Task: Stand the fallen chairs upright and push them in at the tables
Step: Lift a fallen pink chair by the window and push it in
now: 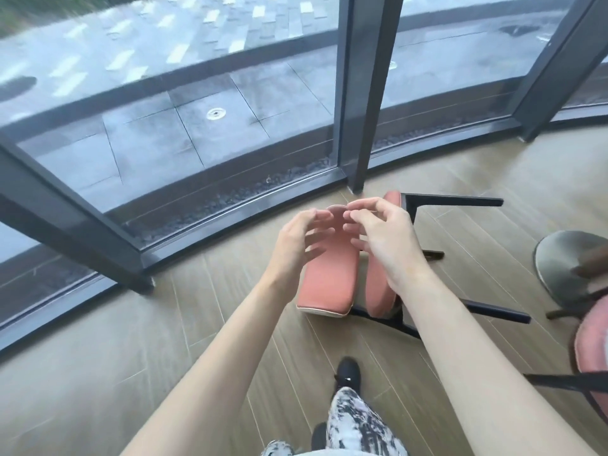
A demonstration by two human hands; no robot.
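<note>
Both hands reach over a fallen pink chair by the window.

The chair (329, 278) lies on its side on the wooden floor (131, 340), legs pointing right; left hand (296, 238) and right hand (381, 238) hover close together above it, fingers loosely spread, holding nothing.
</note>
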